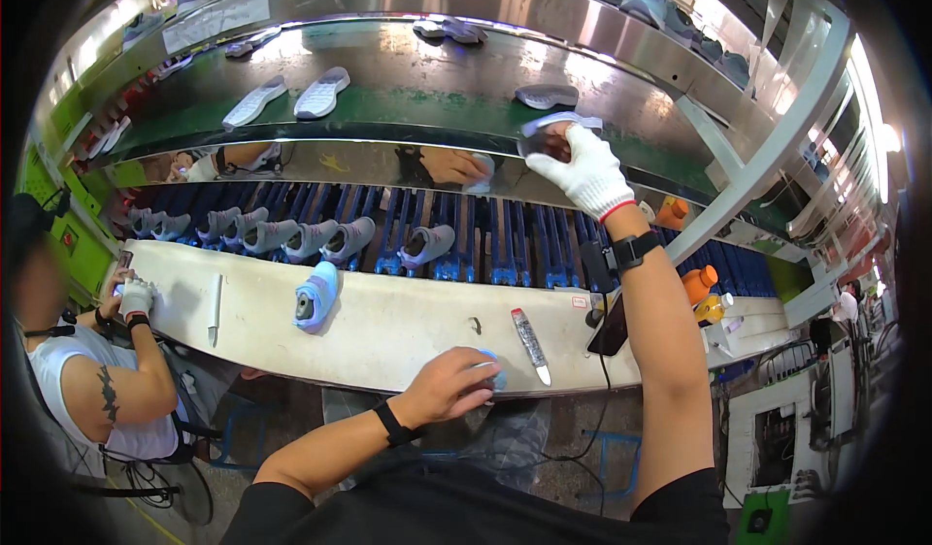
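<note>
My bare left hand (449,386) is at the near edge of the white bench, closed on a light blue thing (498,374) that it mostly hides. Wearing a white knitted glove, my right hand (589,171) reaches up to the conveyor's edge and grips a pale shoe sole (573,118) between thumb and fingers. Just behind it, another sole (547,96) lies on the green belt. A light blue shoe (316,296) sits on the bench to the left of my hands. A tool with a wrapped handle and white tip (530,344) lies between my arms.
Several shoes (309,241) line a rack of blue bars behind the bench (252,297). More soles (321,93) lie on the belt. Orange-capped bottles (699,283) and a dark phone (610,331) are by my right arm. A co-worker (116,380) sits at far left; a grey post (767,147) slants at right.
</note>
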Tool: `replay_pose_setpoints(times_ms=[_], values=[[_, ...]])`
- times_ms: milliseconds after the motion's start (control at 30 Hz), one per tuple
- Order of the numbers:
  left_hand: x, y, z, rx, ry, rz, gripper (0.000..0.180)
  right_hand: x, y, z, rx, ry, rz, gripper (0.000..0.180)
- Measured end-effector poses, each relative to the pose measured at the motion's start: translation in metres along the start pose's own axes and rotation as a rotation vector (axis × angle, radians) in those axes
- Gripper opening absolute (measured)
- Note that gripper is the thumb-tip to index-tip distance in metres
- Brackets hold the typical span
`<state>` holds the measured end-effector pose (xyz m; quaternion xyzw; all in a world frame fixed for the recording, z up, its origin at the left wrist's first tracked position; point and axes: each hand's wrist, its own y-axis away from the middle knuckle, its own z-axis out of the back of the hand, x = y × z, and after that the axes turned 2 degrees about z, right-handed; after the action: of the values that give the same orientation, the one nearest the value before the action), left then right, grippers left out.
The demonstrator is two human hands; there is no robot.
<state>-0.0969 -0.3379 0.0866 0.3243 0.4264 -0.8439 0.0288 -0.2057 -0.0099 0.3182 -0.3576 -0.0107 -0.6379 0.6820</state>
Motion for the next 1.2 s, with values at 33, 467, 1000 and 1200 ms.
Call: replay_pose_setpoints(times_ms=[33, 467, 1000, 1200], values=[[-0.005, -0.002, 0.009, -0.011, -0.002, 0.016, 0.049, 0.012, 0.0, -0.001, -0.024, 0.066, -0.054, 0.066], [-0.019, -0.003, 0.012, -0.051, -0.056, 0.131, 0.043, 0.036, -0.076, -0.022, -0.052, 0.481, -0.326, 0.064], [-0.029, 0.028, 0.049, -0.153, -0.177, 0.238, 0.044, 0.081, 0.175, -0.015, -0.474, -0.526, 0.369, 0.034], [-0.036, 0.045, 0.025, -0.245, 0.183, 0.587, 0.025, 0.086, 0.313, -0.099, -0.122, -1.007, -0.169, 0.034]])
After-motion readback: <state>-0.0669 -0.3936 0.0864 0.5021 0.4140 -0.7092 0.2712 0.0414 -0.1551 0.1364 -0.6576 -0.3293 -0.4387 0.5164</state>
